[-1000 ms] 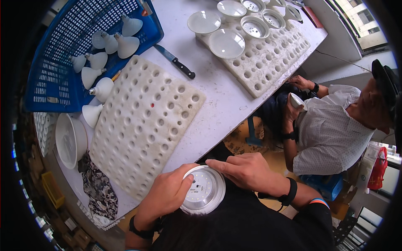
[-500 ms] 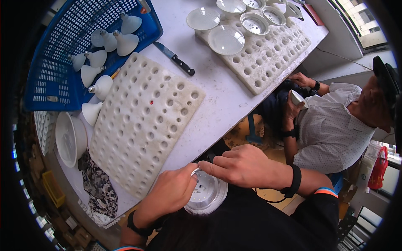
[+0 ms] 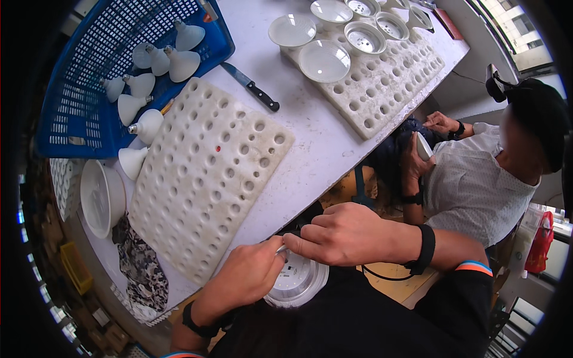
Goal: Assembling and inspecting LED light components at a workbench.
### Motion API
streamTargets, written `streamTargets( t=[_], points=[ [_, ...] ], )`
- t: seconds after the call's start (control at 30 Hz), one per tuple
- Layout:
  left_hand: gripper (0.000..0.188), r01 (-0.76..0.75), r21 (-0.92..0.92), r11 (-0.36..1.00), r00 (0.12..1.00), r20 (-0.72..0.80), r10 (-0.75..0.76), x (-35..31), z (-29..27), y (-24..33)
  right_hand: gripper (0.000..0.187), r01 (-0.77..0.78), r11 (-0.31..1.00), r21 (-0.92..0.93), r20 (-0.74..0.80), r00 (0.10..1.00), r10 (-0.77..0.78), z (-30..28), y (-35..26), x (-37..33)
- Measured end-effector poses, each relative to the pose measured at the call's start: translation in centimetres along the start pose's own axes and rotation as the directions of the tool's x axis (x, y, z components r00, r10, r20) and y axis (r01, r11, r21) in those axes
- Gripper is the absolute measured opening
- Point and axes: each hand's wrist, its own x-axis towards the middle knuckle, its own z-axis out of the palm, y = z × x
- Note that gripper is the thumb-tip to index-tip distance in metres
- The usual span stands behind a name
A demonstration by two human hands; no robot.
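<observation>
Close to my body is a round lamp housing point(image 3: 293, 285), its open face up, showing a pale board with small dark parts and a clear rim. My left hand point(image 3: 248, 274) is closed against its left side, thumb and forefinger at the far rim. My right hand point(image 3: 343, 234) is closed too, its fingertips meeting the left ones there. A thin pale sliver point(image 3: 280, 249) shows between the fingertips; what it is cannot be made out. My fingers and wrists hide part of the housing.
White foam boards with holes point(image 3: 209, 173) lie on the table point(image 3: 286, 173). A knife point(image 3: 250, 86) lies behind; a blue basket point(image 3: 59, 128) holds white lamp bulbs. Lamp covers point(image 3: 324, 61) and open housings point(image 3: 365, 37) stand far right. A co-worker point(image 3: 477, 173) sits at right, holding a white piece.
Both my hands stay at the housing's far rim, shifting slightly; the pale sliver between the fingertips shows less. The co-worker's head has turned and their hands have moved a little.
</observation>
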Motion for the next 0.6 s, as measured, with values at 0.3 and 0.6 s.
streamTargets(
  t=[0.3,0.6],
  points=[
    [0.022,-0.068,-0.01,0.998,0.998,0.014,0.068,0.2,0.1,-0.5,0.022,0.052,0.995,-0.087,-0.045,0.997,-0.056,0.6,-0.3,0.7],
    [0.023,-0.012,-0.084,0.996,1.0,-0.021,0.011,0.4,0.2,-0.8,0.011,0.055,0.998,-0.017,-0.078,0.995,-0.056,1.2,-0.4,1.5]
  ],
)
